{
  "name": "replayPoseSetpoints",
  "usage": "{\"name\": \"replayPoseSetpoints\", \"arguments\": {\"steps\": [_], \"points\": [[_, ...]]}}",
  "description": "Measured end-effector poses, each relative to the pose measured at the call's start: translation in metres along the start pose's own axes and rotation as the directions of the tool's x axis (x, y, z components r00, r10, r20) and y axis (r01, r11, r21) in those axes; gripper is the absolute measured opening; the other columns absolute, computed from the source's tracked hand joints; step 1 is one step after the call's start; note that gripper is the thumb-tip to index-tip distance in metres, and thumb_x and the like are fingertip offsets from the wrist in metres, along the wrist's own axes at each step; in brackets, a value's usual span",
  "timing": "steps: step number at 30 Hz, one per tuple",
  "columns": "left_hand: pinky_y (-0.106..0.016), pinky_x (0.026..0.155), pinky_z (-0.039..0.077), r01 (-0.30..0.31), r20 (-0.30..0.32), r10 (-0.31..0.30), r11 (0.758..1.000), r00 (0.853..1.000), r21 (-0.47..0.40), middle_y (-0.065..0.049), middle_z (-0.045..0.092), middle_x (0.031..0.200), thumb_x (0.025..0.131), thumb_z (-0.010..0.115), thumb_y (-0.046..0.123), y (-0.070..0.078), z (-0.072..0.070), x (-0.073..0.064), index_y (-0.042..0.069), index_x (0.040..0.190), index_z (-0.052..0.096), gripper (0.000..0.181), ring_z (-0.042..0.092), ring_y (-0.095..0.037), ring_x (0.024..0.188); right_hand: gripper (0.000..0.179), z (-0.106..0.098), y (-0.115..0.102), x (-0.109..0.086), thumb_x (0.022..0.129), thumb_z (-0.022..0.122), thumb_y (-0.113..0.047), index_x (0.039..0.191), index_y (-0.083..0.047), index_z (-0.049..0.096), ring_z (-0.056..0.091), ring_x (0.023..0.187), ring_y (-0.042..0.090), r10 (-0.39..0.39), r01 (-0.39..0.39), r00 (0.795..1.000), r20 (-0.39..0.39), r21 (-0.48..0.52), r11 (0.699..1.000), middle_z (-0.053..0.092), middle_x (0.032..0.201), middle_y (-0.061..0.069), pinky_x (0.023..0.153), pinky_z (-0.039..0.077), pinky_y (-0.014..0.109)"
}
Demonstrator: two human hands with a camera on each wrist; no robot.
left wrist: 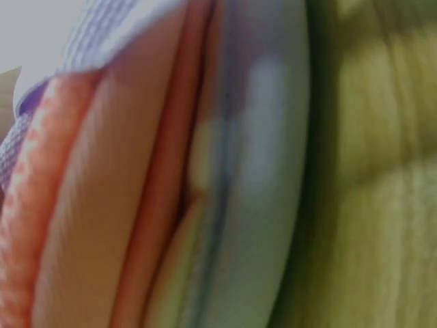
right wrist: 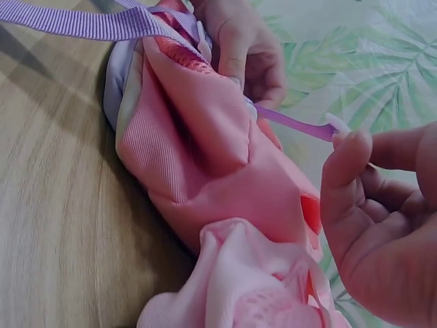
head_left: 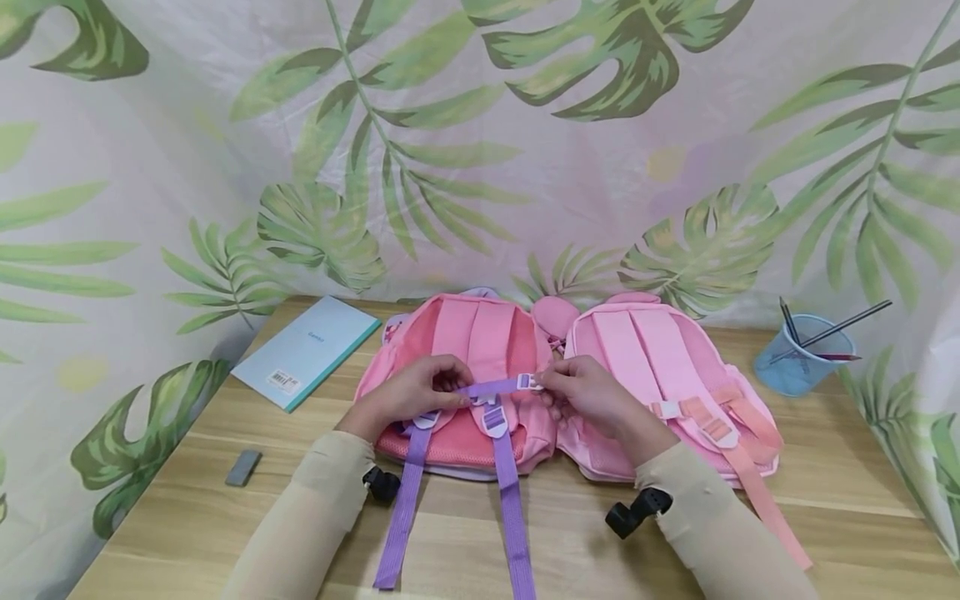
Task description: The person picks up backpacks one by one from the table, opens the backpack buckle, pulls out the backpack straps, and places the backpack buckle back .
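Observation:
A coral-pink backpack (head_left: pixel 452 333) lies with its shoulder straps facing up. Across it a short purple strap (head_left: pixel 491 387) is stretched between both hands. My left hand (head_left: pixel 412 390) pinches the strap's left end between thumb and curled fingers. At the other end, my right hand (head_left: pixel 592 396) pinches a white plastic buckle (head_left: pixel 527 382) in its fingertips. In the right wrist view the purple strap (right wrist: pixel 297 126) runs taut above the bag's side. Two long purple webbing straps (head_left: pixel 510 492) hang from white adjusters toward the front. Blurred bag side and table fill the left wrist view.
A second, light-pink backpack (head_left: pixel 611 346) with peach straps lies against the first on the right. A blue mesh cup (head_left: pixel 797 367) with pencils stands at the far right. On the left are a light-blue notebook (head_left: pixel 307 346) and a grey eraser (head_left: pixel 243 467).

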State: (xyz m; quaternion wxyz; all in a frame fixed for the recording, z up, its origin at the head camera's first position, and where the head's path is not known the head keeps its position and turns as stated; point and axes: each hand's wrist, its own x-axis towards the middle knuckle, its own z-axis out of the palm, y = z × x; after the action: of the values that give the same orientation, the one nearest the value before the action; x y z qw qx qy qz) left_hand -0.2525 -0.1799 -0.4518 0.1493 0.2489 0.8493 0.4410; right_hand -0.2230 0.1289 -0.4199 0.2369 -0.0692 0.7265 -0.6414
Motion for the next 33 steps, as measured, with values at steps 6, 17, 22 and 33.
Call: {"name": "replayPoseSetpoints", "arguments": {"steps": [6, 17, 22, 33], "points": [[-0.027, 0.089, 0.052, -0.01, 0.004, 0.01, 1.0, 1.0, 0.011, -0.003, 0.072, 0.107, 0.096, 0.083, 0.016, -0.002, 0.001, -0.002, 0.015, 0.114, 0.074, 0.02, 0.062, -0.017, 0.098, 0.032, -0.004, 0.004, -0.001, 0.111, 0.053, -0.012, 0.105, 0.015, 0.069, 0.055, 0.049, 0.008, 0.053, -0.052, 0.999, 0.007, -0.067, 0.996, 0.062, 0.065, 0.001, 0.046, 0.048, 0.022], [-0.032, 0.094, 0.053, 0.019, -0.007, -0.019, 0.999, 1.0, 0.051, 0.002, 0.072, 0.109, 0.096, 0.084, 0.02, -0.001, 0.002, 0.0, 0.02, 0.114, 0.076, 0.021, 0.063, -0.016, 0.101, 0.03, -0.007, 0.008, -0.002, 0.109, 0.056, -0.012, 0.093, 0.009, 0.071, 0.054, 0.041, 0.006, 0.09, -0.093, 0.996, -0.023, -0.195, 0.976, 0.062, 0.058, 0.001, 0.043, 0.049, 0.022], [-0.033, 0.096, 0.053, 0.016, -0.009, -0.015, 0.998, 1.0, 0.065, 0.003, 0.074, 0.11, 0.095, 0.085, 0.021, -0.002, 0.003, 0.001, 0.022, 0.113, 0.076, 0.019, 0.064, -0.015, 0.102, 0.031, -0.005, 0.012, -0.002, 0.109, 0.058, -0.012, 0.088, 0.007, 0.072, 0.053, 0.04, 0.006, 0.087, -0.096, 0.995, -0.044, -0.263, 0.96, 0.063, 0.058, 0.002, 0.042, 0.048, 0.022], [-0.033, 0.098, 0.053, 0.003, -0.01, -0.002, 0.996, 1.0, 0.09, 0.004, 0.075, 0.11, 0.096, 0.084, 0.02, -0.002, 0.004, 0.0, 0.02, 0.112, 0.076, 0.018, 0.065, -0.013, 0.102, 0.039, 0.002, 0.014, -0.004, 0.109, 0.058, -0.015, 0.075, -0.003, 0.072, 0.055, 0.04, 0.006, 0.062, -0.097, 0.994, -0.094, -0.439, 0.893, 0.063, 0.055, 0.001, 0.043, 0.047, 0.021]]}}
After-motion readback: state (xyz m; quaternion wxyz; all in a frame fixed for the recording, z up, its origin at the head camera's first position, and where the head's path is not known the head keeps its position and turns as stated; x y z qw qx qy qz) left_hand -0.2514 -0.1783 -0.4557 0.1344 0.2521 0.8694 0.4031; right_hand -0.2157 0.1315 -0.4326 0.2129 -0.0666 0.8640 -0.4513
